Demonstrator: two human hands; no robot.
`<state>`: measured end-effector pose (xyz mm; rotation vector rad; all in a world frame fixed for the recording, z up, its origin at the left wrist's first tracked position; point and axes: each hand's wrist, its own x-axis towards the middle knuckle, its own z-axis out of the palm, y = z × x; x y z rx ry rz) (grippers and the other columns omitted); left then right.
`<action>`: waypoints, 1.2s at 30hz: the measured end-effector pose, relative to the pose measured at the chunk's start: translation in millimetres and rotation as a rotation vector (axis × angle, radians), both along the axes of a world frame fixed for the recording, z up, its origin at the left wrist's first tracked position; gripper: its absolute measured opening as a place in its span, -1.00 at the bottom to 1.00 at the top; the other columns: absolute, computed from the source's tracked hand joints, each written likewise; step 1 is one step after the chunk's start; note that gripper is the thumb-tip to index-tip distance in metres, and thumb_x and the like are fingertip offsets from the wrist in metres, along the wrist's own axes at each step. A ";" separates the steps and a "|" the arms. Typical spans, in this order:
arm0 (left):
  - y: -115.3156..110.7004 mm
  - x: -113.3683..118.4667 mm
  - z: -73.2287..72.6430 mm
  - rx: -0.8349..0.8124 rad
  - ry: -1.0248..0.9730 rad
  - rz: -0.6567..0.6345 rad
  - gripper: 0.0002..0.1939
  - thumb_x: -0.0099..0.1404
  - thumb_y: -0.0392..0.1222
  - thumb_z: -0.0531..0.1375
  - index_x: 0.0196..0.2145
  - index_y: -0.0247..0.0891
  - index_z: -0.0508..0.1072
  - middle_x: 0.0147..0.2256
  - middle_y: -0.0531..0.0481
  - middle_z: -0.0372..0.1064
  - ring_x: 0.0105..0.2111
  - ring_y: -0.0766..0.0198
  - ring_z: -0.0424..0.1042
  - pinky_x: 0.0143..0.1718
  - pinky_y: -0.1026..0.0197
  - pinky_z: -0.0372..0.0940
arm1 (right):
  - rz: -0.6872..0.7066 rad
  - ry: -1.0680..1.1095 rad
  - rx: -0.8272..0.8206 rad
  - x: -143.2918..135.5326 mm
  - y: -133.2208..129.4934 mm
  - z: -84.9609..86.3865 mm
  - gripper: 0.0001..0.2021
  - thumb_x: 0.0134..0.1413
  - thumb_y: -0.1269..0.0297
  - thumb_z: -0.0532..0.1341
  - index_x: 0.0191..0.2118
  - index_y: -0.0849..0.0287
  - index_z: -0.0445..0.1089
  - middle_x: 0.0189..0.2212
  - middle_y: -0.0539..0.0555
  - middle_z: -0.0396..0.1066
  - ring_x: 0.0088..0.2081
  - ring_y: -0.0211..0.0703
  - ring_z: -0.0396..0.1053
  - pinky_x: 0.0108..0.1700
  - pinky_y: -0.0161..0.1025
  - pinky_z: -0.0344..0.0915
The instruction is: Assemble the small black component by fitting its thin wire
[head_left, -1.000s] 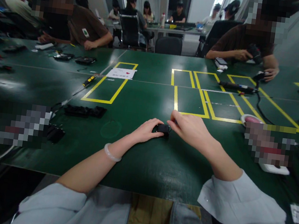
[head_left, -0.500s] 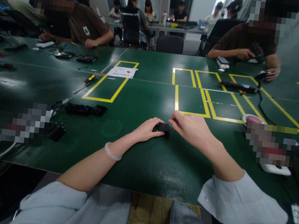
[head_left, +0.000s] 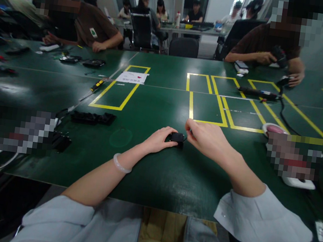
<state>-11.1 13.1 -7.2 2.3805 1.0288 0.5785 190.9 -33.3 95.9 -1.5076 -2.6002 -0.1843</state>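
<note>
A small black box-shaped part point(head_left: 177, 139) rests on the green table point(head_left: 154, 171) in front of me. My left hand point(head_left: 161, 140) grips it from the left, with the thumb on the near side and the fingers on the far side. Close to its right end is my right hand point(head_left: 204, 136), closed with its fingertips pinched together. A short dark piece shows between those fingertips and the part, too small to name. The palm side of my right hand is hidden.
Yellow tape outlines point(head_left: 208, 123) mark the table ahead. At left lie black plastic parts point(head_left: 93, 117) and a yellow-black screwdriver point(head_left: 97, 85); at right, a blurred-out item on a white base point(head_left: 299, 182) and a black corded tool point(head_left: 258, 93). Two people sit across.
My right fingertips have shifted very slightly at the right end of the black part. My left hand and the part stay in place.
</note>
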 end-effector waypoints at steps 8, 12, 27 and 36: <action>-0.9 0.8 2.5 -0.015 0.004 0.011 -0.63 0.25 0.00 0.19 -0.04 -0.19 0.34 -0.09 -0.07 0.36 -0.08 0.08 0.35 -0.05 0.07 0.24 | -0.049 -0.090 0.006 -3.1 -2.0 3.4 -0.76 0.26 0.26 -0.07 -0.16 0.17 0.31 -0.45 0.09 0.48 -0.44 -0.12 0.42 -0.48 -0.24 -0.16; -0.4 0.8 2.2 -0.025 0.007 0.008 -0.63 0.25 -0.01 0.20 -0.03 -0.19 0.34 -0.08 -0.08 0.35 -0.07 0.08 0.35 -0.04 0.06 0.24 | -0.079 -0.104 0.007 -4.2 -1.4 3.5 -0.71 0.29 0.19 -0.09 -0.18 0.16 0.33 -0.44 0.11 0.50 -0.41 -0.09 0.43 -0.47 -0.24 -0.14; 0.4 0.5 0.4 -0.011 0.003 0.000 -0.63 0.25 -0.01 0.20 -0.03 -0.19 0.34 -0.10 -0.07 0.35 -0.09 0.09 0.35 -0.05 0.07 0.24 | 0.022 0.082 -0.052 -1.3 -3.1 1.9 -0.80 0.20 0.30 -0.01 -0.09 0.15 0.24 -0.32 0.06 0.49 -0.35 -0.16 0.41 -0.46 -0.28 -0.06; -0.2 0.5 1.2 -0.031 0.003 0.008 -0.63 0.25 0.00 0.19 -0.03 -0.18 0.34 -0.10 -0.08 0.35 -0.09 0.08 0.35 -0.04 0.05 0.23 | -0.010 -0.020 -0.056 -1.2 -0.6 1.8 -0.76 0.28 0.25 -0.07 -0.12 0.16 0.28 -0.40 0.08 0.49 -0.39 -0.13 0.42 -0.47 -0.27 -0.10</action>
